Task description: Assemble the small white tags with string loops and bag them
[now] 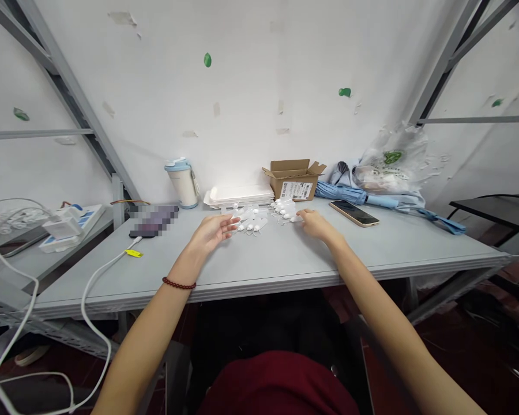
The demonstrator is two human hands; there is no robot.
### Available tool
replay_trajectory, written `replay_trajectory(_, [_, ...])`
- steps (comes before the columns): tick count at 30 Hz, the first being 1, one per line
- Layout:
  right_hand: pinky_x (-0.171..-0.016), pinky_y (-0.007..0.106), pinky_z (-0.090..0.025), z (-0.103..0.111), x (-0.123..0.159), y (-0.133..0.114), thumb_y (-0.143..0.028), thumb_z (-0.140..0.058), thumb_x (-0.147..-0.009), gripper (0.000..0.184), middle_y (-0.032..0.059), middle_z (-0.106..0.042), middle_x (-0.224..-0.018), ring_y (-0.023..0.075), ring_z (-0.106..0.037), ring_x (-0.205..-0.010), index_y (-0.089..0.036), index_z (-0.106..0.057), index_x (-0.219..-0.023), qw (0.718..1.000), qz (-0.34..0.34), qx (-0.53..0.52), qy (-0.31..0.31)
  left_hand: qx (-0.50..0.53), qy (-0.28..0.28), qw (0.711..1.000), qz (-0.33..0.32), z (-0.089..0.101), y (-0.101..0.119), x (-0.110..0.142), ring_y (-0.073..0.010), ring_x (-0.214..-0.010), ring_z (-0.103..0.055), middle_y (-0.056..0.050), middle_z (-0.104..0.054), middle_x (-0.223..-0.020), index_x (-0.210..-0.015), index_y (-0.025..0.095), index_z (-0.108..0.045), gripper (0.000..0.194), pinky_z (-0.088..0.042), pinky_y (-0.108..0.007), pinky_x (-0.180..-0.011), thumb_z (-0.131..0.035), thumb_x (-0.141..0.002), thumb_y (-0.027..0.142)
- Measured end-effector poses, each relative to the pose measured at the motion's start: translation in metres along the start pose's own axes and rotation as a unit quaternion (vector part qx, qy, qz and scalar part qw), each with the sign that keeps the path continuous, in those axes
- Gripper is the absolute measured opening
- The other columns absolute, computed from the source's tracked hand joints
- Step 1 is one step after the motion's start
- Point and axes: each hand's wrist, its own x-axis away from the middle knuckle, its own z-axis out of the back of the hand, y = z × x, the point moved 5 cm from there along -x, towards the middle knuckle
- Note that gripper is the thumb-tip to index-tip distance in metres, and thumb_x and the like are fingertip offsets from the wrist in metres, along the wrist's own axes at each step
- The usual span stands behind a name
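My left hand (214, 231) is open beside the left end of a group of small white pieces (251, 223), its fingers apart and slightly curled. These pieces have clear or pale bodies and thin loops at one end; their exact kind is too small to tell. A second cluster of the same white pieces (284, 207) lies to the right, in front of the cardboard box. At its right edge my right hand (315, 223) has thumb and fingers closed at one small white piece (294, 219), which still lies low at the tabletop.
Behind the pieces are a stack of flat white packages (240, 196) and an open cardboard box (294, 183). A tumbler (184, 183) and a cabled phone (153, 221) are leftward. Rightward are another phone (353, 212), a blue umbrella (341, 192) and a plastic bag (391, 164).
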Motion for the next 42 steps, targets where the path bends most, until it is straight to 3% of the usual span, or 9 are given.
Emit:
replay_trajectory(6, [-0.079, 0.033, -0.043, -0.001, 0.001, -0.007, -0.007, -0.057, -0.079, 0.031, 0.0190, -0.066, -0.109, 0.0285, -0.061, -0.098, -0.013, -0.064, -0.109, 0.999, 0.008, -0.031, 0.002, -0.048, -0.005, 0.998, -0.028, -0.003, 0.002, 0.003, -0.0090, -0.058, -0.059, -0.007, -0.068, -0.084, -0.092, 0.012, -0.062, 0.021, -0.042, -0.019, -0.048, -0.066, -0.071, 0.016])
replay_trajectory(13, [-0.074, 0.029, -0.044, 0.010, 0.005, -0.028, -0.016, -0.057, -0.081, 0.020, 0.0120, -0.070, -0.097, 0.0220, -0.063, -0.087, -0.014, -0.066, -0.099, 0.980, 0.040, -0.193, 0.001, -0.163, -0.027, 0.985, -0.051, -0.012, 0.002, 0.008, -0.0098, -0.058, -0.057, -0.006, -0.068, -0.079, -0.089, 0.012, -0.066, 0.025, -0.040, -0.020, -0.050, -0.070, -0.069, 0.025])
replay_trajectory(16, [-0.077, 0.030, -0.046, 0.016, 0.009, -0.049, -0.025, -0.056, -0.083, 0.022, 0.0102, -0.069, -0.095, 0.0194, -0.061, -0.086, -0.013, -0.065, -0.099, 0.948, 0.094, -0.304, -0.003, -0.221, -0.059, 0.972, -0.055, -0.018, -0.003, 0.007, -0.0106, -0.058, -0.057, -0.007, -0.068, -0.079, -0.086, 0.012, -0.067, 0.028, -0.038, -0.021, -0.049, -0.071, -0.067, 0.032])
replay_trajectory(21, [-0.072, 0.030, -0.048, 0.022, 0.019, -0.083, -0.044, -0.059, -0.082, 0.035, 0.0062, -0.067, -0.087, 0.0151, -0.059, -0.076, -0.014, -0.065, -0.098, 0.866, 0.148, -0.476, -0.039, -0.250, -0.098, 0.961, -0.056, -0.022, -0.007, 0.006, -0.0119, -0.061, -0.058, -0.008, -0.069, -0.081, -0.093, 0.012, -0.069, 0.034, -0.039, -0.022, -0.050, -0.069, -0.071, 0.038])
replay_trajectory(24, [-0.070, 0.029, -0.047, 0.022, 0.024, -0.095, -0.047, -0.060, -0.080, 0.037, 0.0049, -0.065, -0.086, 0.0133, -0.057, -0.073, -0.015, -0.064, -0.098, 0.829, 0.154, -0.533, -0.067, -0.245, -0.097, 0.964, -0.048, -0.023, -0.006, 0.008, -0.0110, -0.059, -0.057, -0.008, -0.068, -0.080, -0.096, 0.011, -0.068, 0.034, -0.038, -0.022, -0.050, -0.064, -0.077, 0.040])
replay_trajectory(26, [-0.070, 0.028, -0.047, 0.023, 0.025, -0.099, -0.047, -0.060, -0.080, 0.036, 0.0042, -0.064, -0.086, 0.0126, -0.056, -0.073, -0.016, -0.064, -0.097, 0.819, 0.155, -0.547, -0.076, -0.234, -0.104, 0.966, -0.039, -0.025, -0.005, 0.010, -0.0105, -0.058, -0.056, -0.008, -0.068, -0.079, -0.097, 0.011, -0.068, 0.034, -0.038, -0.022, -0.050, -0.061, -0.079, 0.039])
replay_trajectory(35, [-0.071, 0.029, -0.047, 0.021, 0.023, -0.096, -0.044, -0.062, -0.078, 0.033, 0.0051, -0.065, -0.092, 0.0127, -0.057, -0.074, -0.016, -0.063, -0.097, 0.819, 0.156, -0.550, -0.058, -0.179, -0.116, 0.976, -0.044, -0.027, -0.001, 0.015, -0.0103, -0.058, -0.055, -0.008, -0.067, -0.080, -0.095, 0.011, -0.068, 0.033, -0.038, -0.022, -0.051, -0.067, -0.073, 0.036])
replay_trajectory(42, [-0.071, 0.028, -0.046, 0.023, 0.021, -0.092, -0.037, -0.057, -0.082, 0.027, 0.0078, -0.067, -0.098, 0.0157, -0.059, -0.084, -0.015, -0.063, -0.098, 0.862, 0.152, -0.483, 0.006, -0.169, -0.125, 0.977, -0.040, -0.026, -0.002, 0.014, -0.0103, -0.059, -0.056, -0.008, -0.067, -0.079, -0.083, 0.011, -0.068, 0.032, -0.039, -0.022, -0.052, -0.064, -0.076, 0.043])
